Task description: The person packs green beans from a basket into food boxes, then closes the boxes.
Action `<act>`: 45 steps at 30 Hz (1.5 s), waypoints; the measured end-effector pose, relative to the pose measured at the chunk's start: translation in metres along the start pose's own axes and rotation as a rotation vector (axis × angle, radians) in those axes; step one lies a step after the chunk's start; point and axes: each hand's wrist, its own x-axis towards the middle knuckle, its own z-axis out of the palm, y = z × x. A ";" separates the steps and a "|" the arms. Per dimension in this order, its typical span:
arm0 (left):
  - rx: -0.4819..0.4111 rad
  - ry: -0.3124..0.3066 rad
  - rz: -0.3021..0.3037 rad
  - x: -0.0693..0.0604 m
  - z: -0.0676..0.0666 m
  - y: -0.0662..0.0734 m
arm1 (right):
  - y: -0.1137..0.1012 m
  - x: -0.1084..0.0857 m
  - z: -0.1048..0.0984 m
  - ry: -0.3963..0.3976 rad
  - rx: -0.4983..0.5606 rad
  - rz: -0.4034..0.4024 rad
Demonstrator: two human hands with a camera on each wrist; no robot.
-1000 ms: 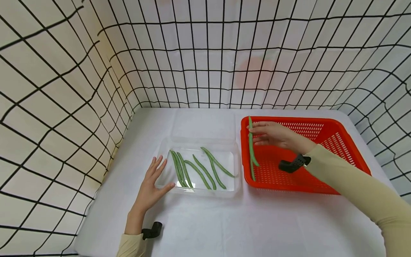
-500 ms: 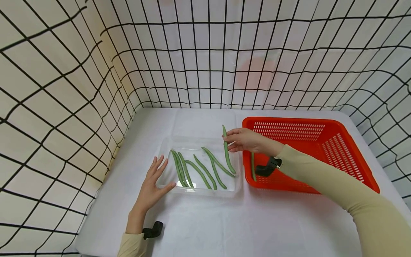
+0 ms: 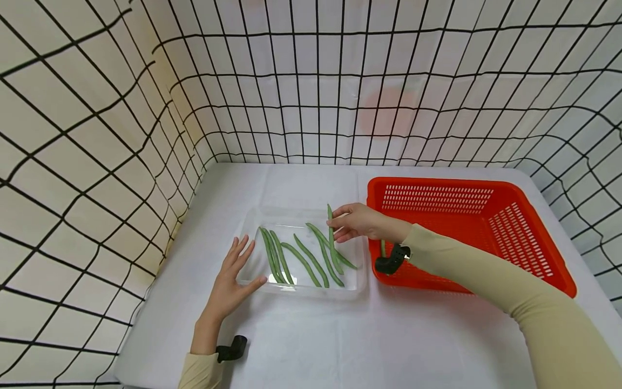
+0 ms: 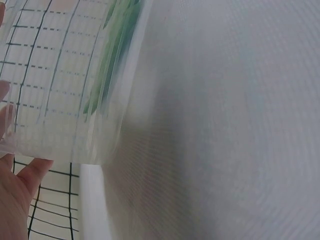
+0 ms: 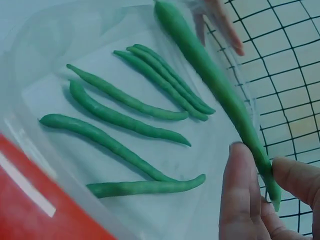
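Presently, the right hand [image 3: 357, 220] is pinching a green bean [image 3: 332, 252] near its upper end between thumb and fingers, and the bean is slanting over the right part of a clear plastic box [image 3: 311, 293]; whether its lower tip is touching anything cannot be told. The left hand [image 3: 230, 281] is holding its fingers and thumb apart while touching the box's left end. Inside the box, seven further beans [image 3: 312, 260] are lying: three close together at left, two mid-floor, two at right, meeting toward their far ends. Just right of the box, a red perforated basket [image 3: 454, 217] is standing, with a lone bean [image 3: 383, 248] showing beside its left wall, partly hidden by a black wrist device [image 3: 390, 261]. Both containers are resting on a white-covered table [image 3: 291, 340], its cover showing faint creases. Black wire mesh [image 3: 318, 33] is enclosing the table at the back and both sides, and pale backing [image 3: 282, 54] is showing behind it, with a blurred reddish patch [image 3: 396, 118] at the rear.
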 end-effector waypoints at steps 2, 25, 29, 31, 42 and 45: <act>0.000 -0.003 0.001 0.000 0.000 0.000 | 0.000 0.000 0.000 -0.002 -0.009 0.001; 0.007 0.014 -0.014 0.001 0.001 0.000 | 0.021 -0.023 -0.093 0.235 0.062 -0.109; 0.009 0.013 -0.022 0.000 0.002 0.000 | 0.046 -0.023 -0.116 0.221 0.015 -0.015; 0.010 0.016 -0.019 0.000 0.002 0.000 | 0.057 -0.022 -0.124 0.197 0.003 0.018; 0.005 0.022 -0.004 -0.001 0.002 -0.002 | 0.090 -0.014 -0.127 0.107 0.003 0.113; 0.001 0.024 -0.001 -0.001 0.003 -0.002 | 0.089 -0.009 -0.120 0.087 0.045 0.113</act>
